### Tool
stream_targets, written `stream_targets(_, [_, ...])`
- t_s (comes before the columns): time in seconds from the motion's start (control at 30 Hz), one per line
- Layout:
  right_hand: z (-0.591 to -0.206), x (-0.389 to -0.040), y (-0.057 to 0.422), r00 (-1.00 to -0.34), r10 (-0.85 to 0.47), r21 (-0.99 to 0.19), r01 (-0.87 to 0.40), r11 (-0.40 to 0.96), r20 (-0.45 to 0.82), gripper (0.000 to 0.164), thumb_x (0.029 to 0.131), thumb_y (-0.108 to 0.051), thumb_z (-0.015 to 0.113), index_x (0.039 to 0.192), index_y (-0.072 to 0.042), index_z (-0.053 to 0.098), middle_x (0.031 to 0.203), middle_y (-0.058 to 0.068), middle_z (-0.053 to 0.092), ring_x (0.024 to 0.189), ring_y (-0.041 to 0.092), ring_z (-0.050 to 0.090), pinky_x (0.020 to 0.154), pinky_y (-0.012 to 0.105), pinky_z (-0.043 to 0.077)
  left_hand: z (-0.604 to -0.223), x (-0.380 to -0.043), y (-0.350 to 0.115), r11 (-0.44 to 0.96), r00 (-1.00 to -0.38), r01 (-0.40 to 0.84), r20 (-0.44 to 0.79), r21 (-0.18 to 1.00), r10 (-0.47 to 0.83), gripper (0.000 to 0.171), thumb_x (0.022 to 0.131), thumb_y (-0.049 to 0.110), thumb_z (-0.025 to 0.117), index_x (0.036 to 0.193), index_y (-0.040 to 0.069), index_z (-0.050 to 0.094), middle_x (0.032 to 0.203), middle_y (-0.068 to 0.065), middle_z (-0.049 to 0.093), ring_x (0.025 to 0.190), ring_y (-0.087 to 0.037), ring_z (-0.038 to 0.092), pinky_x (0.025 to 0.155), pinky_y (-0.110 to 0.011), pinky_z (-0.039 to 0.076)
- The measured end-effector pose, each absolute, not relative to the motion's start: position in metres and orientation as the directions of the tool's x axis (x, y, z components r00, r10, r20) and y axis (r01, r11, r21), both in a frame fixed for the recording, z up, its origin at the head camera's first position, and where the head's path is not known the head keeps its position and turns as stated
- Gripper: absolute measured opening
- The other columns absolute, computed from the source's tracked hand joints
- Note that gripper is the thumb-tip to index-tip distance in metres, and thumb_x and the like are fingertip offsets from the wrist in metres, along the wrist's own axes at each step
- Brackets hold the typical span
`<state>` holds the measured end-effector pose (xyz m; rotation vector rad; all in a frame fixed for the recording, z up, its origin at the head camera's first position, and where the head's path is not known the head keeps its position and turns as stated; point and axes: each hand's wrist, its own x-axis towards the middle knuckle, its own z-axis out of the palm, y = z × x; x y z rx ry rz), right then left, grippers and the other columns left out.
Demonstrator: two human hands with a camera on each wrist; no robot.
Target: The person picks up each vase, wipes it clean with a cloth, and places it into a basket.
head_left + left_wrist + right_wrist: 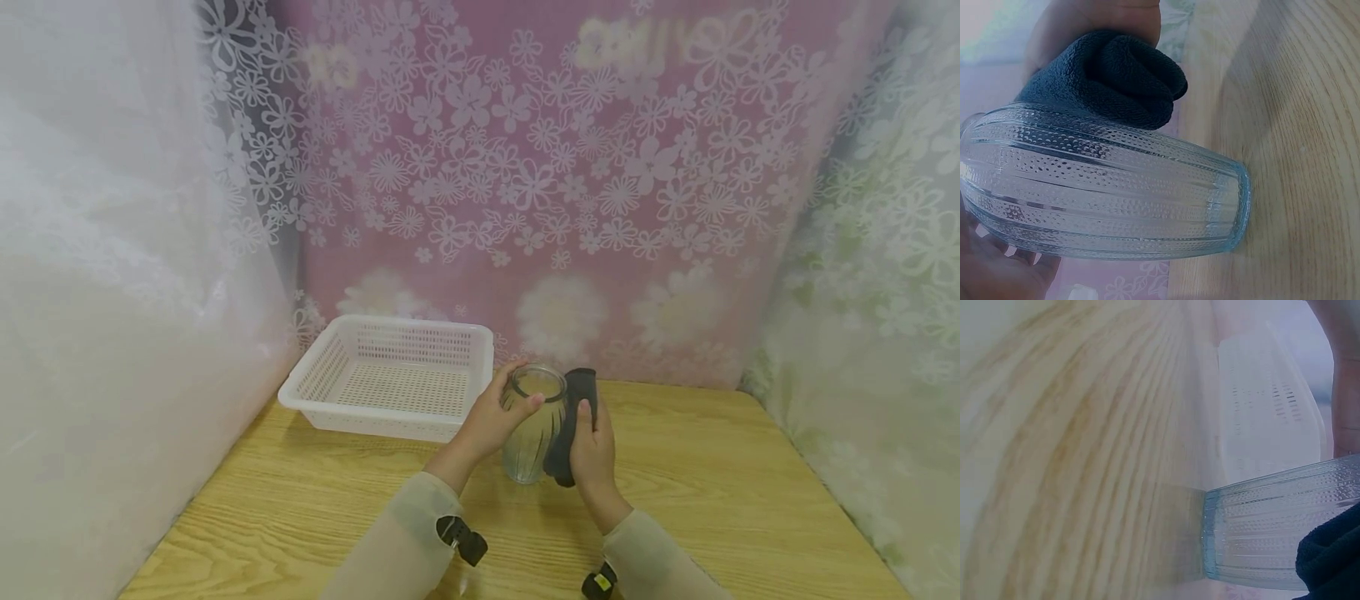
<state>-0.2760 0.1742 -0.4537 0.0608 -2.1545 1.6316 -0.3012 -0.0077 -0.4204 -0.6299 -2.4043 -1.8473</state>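
Observation:
A clear glass vase (pixel 531 437) with ribs and a dotted surface is upright in front of me, its round mouth facing up. My left hand (pixel 491 417) grips it near the top, with the thumb just below the rim. In my right hand (pixel 596 446) is a dark folded cloth (pixel 573 425), held along the vase's right side with the thumb on top. Close up in the left wrist view, the bunched cloth (pixel 1110 81) touches the glass vase (pixel 1110 187). Whether the base rests on the table or hovers just above it, I cannot tell.
A white perforated plastic basket (pixel 390 425) stands behind and to the left of the vase, close to my left hand. The wood-grain table (pixel 697 483) ends at a pink flowered curtain (pixel 525 208). Pale sheets (pixel 112 292) hang at both sides.

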Motion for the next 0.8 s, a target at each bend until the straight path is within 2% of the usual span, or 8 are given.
stream_targets(0.07, [-0.455, -0.276, 0.174, -0.921, 0.217, -0.923, -0.258, 0.286, 0.325, 0.054, 0.11, -0.04, 0.028, 0.152, -0.007, 0.036, 0.13, 0.02, 0.053, 0.111, 0.029, 0.054, 0.093, 0.036, 0.048, -0.42, -0.301, -0.007, 0.214, -0.917, 0.343, 0.277, 0.914, 0.287, 0.064, 0.092, 0.061, 0.063, 0.148, 0.052, 0.034, 0.164, 0.008, 0.022, 0.149, -0.03, 0.024, 0.111, -0.066, 0.026])
stream_targets(0.13, [-0.456, -0.276, 0.174, -0.94, 0.206, -0.939, -0.214, 0.269, 0.273, 0.059, 0.11, -0.044, 0.027, 0.156, -0.007, 0.03, 0.143, 0.023, 0.046, 0.126, 0.037, 0.049, 0.105, 0.047, 0.042, -0.421, -0.301, -0.007, 0.221, -0.917, 0.344, 0.277, 0.913, 0.285, 0.065, 0.091, 0.063, 0.063, 0.148, 0.052, 0.034, 0.165, 0.009, 0.02, 0.149, -0.03, 0.023, 0.112, -0.066, 0.025])
stream_targets(0.2, [-0.459, -0.277, 0.175, -0.958, 0.195, -0.953, -0.157, 0.258, 0.211, 0.066, 0.109, -0.048, 0.025, 0.16, -0.007, 0.019, 0.157, 0.021, 0.032, 0.143, 0.04, 0.033, 0.116, 0.054, 0.028, -0.42, -0.301, -0.007, 0.22, -0.917, 0.345, 0.277, 0.912, 0.287, 0.067, 0.09, 0.064, 0.063, 0.149, 0.052, 0.034, 0.165, 0.009, 0.019, 0.15, -0.03, 0.022, 0.112, -0.067, 0.025])
stream_targets(0.27, [-0.461, -0.278, 0.175, -0.968, 0.194, -0.96, -0.105, 0.261, 0.159, 0.069, 0.108, -0.05, 0.024, 0.161, -0.006, 0.012, 0.163, 0.019, 0.021, 0.149, 0.04, 0.018, 0.12, 0.055, 0.017, -0.42, -0.3, -0.007, 0.221, -0.917, 0.343, 0.275, 0.913, 0.289, 0.068, 0.09, 0.065, 0.062, 0.15, 0.051, 0.033, 0.165, 0.007, 0.019, 0.15, -0.031, 0.022, 0.111, -0.068, 0.025])
stream_targets(0.5, [-0.466, -0.282, 0.177, -0.982, 0.189, -0.973, 0.025, 0.228, 0.019, 0.07, 0.109, -0.049, 0.024, 0.16, -0.002, 0.014, 0.162, 0.025, 0.02, 0.148, 0.044, 0.017, 0.119, 0.056, 0.015, -0.42, -0.3, -0.007, 0.225, -0.919, 0.338, 0.268, 0.914, 0.29, 0.069, 0.089, 0.067, 0.062, 0.15, 0.052, 0.032, 0.164, 0.004, 0.022, 0.149, -0.031, 0.024, 0.11, -0.067, 0.028])
stream_targets(0.8, [-0.469, -0.285, 0.18, -0.985, 0.113, -0.974, 0.149, 0.169, -0.131, 0.076, 0.107, -0.054, 0.024, 0.159, 0.0, 0.012, 0.161, 0.027, 0.019, 0.148, 0.046, 0.013, 0.119, 0.06, 0.01, -0.422, -0.301, -0.008, 0.23, -0.918, 0.338, 0.267, 0.913, 0.292, 0.069, 0.089, 0.068, 0.06, 0.149, 0.054, 0.031, 0.164, 0.003, 0.023, 0.148, -0.033, 0.024, 0.109, -0.069, 0.028])
